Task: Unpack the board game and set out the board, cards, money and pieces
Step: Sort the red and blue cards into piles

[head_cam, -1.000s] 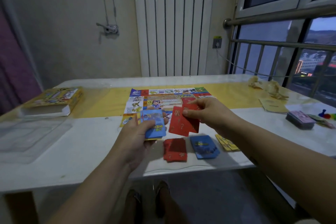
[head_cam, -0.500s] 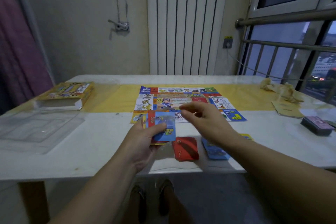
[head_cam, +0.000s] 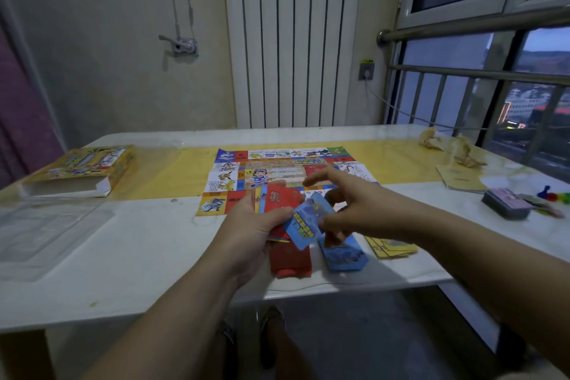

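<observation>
L forearm comes in from lower left, angled up to frame centre; left hand (head_cam: 253, 225) has fingers curled under a card stack (head_cam: 279, 197), thumb laid across its top. R forearm enters from the lower-right edge, w/ right hand (head_cam: 354, 207) just right of the other, thumb & curled fingers pinching a blue card (head_cam: 303, 227), index finger stretched toward upper left.

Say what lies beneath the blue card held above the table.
A red pile and a blue pile lie on the table beneath the blue card; their far ends are covered.
</observation>
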Motion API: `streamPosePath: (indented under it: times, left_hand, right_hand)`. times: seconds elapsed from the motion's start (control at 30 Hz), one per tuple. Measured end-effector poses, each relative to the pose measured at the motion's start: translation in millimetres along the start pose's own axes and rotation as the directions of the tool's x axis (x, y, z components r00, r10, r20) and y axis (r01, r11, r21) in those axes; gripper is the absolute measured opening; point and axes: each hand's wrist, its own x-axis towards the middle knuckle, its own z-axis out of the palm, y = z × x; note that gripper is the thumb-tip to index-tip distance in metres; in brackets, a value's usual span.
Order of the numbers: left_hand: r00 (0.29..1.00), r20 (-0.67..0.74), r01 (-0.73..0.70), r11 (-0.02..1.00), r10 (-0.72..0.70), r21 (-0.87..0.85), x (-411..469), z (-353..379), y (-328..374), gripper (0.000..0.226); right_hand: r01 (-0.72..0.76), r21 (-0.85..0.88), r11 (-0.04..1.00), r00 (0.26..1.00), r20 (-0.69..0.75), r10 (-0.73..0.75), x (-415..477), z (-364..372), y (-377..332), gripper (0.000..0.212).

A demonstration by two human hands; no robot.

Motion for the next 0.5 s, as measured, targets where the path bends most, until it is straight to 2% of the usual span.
streamPosePath:
  times: [0.07, 0.17, 0.23, 0.3, 0.37, 0.43, 0.5]
  left_hand:
    - [1.000, 0.031, -0.007, 0.996, 0.004, 0.087, 2, 8, -2, 0.029]
    - [0.999, 0.046, 0.018, 0.997, -0.021, 0.071, 3, 21, -3, 0.026]
    - [0.996, 0.041, 0.076, 0.995, -0.074, -0.062, 4, 25, 0, 0.022]
    - [0.988, 0.040, 0.157, 0.960, -0.152, -0.233, 6, 22, 3, 0.020]
    - [0.972, 0.035, 0.228, 0.902, -0.231, -0.367, 7, 16, 7, 0.024]
    - [0.966, 0.020, 0.243, 0.881, -0.257, -0.405, 7, 10, 11, 0.030]
    - [0.970, 0.032, 0.237, 0.901, -0.242, -0.363, 6, 7, 12, 0.029]
  right_hand:
    - [0.058, -0.296, 0.953, 0.998, -0.021, -0.067, -6, -1, -3, 0.048]
    - [0.088, -0.453, 0.887, 0.970, -0.164, -0.180, -8, -8, -4, 0.029]
    - [0.062, -0.367, 0.928, 0.948, -0.268, -0.169, -7, -18, 1, 0.012]
    - [0.038, -0.132, 0.991, 0.937, -0.339, -0.081, -8, -25, 9, 0.011]
    - [-0.001, 0.084, 0.996, 0.956, -0.291, 0.025, -9, -27, 18, 0.014]
    - [-0.073, 0.102, 0.992, 0.974, -0.207, 0.093, -10, -20, 26, 0.022]
    - [-0.125, 0.083, 0.989, 0.976, -0.169, 0.138, -8, -10, 30, 0.027]
